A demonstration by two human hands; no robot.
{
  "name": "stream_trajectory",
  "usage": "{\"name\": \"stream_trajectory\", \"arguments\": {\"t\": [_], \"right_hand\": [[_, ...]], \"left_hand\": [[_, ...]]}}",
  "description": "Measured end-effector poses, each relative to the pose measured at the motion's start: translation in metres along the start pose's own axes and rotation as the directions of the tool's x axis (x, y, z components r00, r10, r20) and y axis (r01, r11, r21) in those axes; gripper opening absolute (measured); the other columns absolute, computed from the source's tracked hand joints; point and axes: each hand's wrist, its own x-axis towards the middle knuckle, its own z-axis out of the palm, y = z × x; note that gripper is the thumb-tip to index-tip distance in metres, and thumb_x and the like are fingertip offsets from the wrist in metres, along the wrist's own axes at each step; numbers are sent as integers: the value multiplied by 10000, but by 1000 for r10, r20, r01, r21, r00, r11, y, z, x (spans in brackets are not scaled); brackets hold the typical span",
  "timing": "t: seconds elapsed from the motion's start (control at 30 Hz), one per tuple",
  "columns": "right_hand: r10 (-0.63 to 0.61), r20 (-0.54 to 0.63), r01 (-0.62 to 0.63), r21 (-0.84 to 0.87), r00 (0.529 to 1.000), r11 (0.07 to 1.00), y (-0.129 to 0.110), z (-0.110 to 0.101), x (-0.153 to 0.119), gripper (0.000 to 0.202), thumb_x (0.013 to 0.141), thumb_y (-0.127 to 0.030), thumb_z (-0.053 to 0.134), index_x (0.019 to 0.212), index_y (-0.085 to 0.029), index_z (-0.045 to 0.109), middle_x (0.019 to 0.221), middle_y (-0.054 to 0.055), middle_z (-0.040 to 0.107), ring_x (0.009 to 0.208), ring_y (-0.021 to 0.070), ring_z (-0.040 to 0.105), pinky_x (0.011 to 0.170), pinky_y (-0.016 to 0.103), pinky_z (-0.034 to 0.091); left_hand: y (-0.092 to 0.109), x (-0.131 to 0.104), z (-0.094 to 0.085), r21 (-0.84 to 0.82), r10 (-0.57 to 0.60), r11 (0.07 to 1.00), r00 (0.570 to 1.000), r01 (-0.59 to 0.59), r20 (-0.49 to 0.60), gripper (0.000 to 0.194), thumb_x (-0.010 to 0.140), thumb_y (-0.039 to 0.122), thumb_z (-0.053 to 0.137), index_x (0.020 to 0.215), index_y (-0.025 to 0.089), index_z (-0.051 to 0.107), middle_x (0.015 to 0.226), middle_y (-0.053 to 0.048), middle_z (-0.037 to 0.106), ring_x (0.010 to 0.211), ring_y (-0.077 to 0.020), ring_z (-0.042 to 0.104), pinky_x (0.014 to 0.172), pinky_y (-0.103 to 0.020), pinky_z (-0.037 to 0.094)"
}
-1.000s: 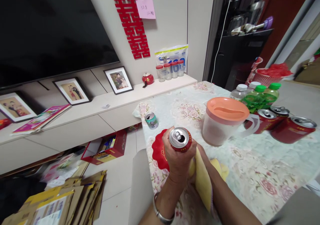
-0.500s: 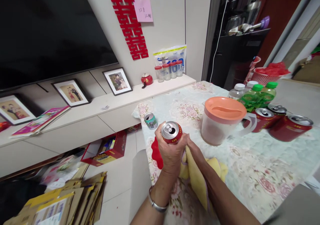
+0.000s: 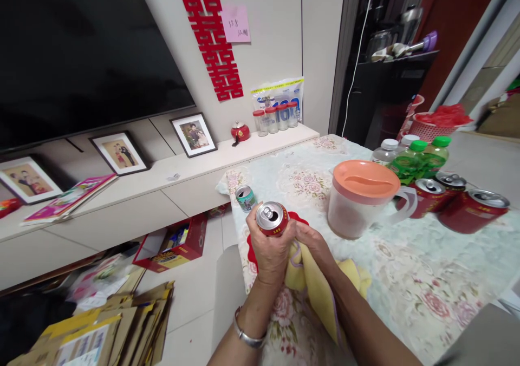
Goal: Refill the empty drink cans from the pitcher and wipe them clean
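So the red drink can (image 3: 271,219) was up off the table, opened top facing the camera, gripped around its body by the left hand (image 3: 268,247), fingers wrapped tight on it. The right hand (image 3: 312,240) was pressed in right against the can's side with a yellow cloth (image 3: 314,279) bunched under its fingers, so that hand was closed on the cloth and touching the can at the same time. The cloth trailed down over the right forearm toward the table edge. Directly behind the can and hands there was a red scalloped plate (image 3: 301,217), mostly hidden, lying on the floral tablecloth (image 3: 410,279). A small green can (image 3: 246,198) stood near the table's far left corner, just beyond the held can. Off to the right sat a clear plastic pitcher (image 3: 359,203) with an orange lid, and past that three more red cans (image 3: 471,209) clustered together, with green-capped bottles (image 3: 418,157) just behind them. There was a silver bracelet (image 3: 247,336) on the left wrist. Further back, a low white cabinet (image 3: 162,182) ran along the wall with framed photos (image 3: 193,134) leaning on it under a big dark TV (image 3: 81,52), and flattened cardboard boxes (image 3: 97,328) were piled on the floor at lower left.
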Motion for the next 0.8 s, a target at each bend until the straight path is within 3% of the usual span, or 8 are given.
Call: {"name": "stream_trajectory", "arguments": {"t": [0.13,0.3,0.43,0.57,0.8], "right_hand": [[-30,-42,31,19,999,999,-8,-9,5,506,730,-474,886,1158,-226,779,1204,85,784,1135,300,734,1119,502,505],[-125,-118,126,1,985,992,-19,-14,4,429,717,-452,900,1076,-240,796,1228,92,777,1225,288,693,1165,491,472],[-147,-158,145,-27,976,989,-21,-12,4,417,703,-474,899,1029,-235,799,1173,92,794,1165,289,720,1124,486,504],[-91,-145,85,-47,985,995,-18,-12,7,469,665,-577,881,989,-247,806,1121,72,807,1111,305,739,1063,466,543],[1,-154,-28,-171,988,985,-3,-12,13,623,807,-786,623,939,-215,832,962,72,819,973,305,774,920,424,607]], "left_hand": [[4,-7,1,-14,-8,1000,1000,8,7,649,667,376,831,1213,262,499,1152,-57,703,1051,-252,715,958,-394,571],[15,-12,1,-71,-84,994,995,88,53,619,648,393,819,1165,256,508,1109,-54,710,989,-244,728,913,-391,591],[24,-12,-3,-93,-123,986,982,137,146,552,648,335,797,1127,243,539,1045,-35,723,923,-226,735,868,-378,605],[25,-12,-6,-118,-149,977,966,177,212,499,656,322,775,1101,231,568,1016,-30,729,901,-224,734,850,-376,612],[19,-16,2,-153,-87,983,988,106,127,631,577,333,788,1148,209,550,1099,-75,707,939,-249,734,901,-418,610]]}}
